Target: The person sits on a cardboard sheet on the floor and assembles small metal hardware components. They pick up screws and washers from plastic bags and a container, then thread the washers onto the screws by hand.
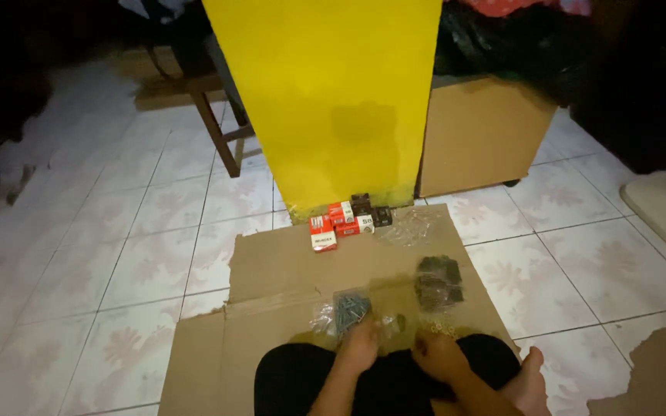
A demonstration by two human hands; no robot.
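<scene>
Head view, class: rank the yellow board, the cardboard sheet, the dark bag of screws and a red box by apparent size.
1. Cardboard sheet; closer, so unsure
2. Yellow board
3. Dark bag of screws
4. Red box

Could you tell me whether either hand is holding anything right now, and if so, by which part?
The left hand touches the near edge of a clear bag of dark screws; whether it grips is unclear. The right hand looks closed, but anything inside is hidden.
</scene>
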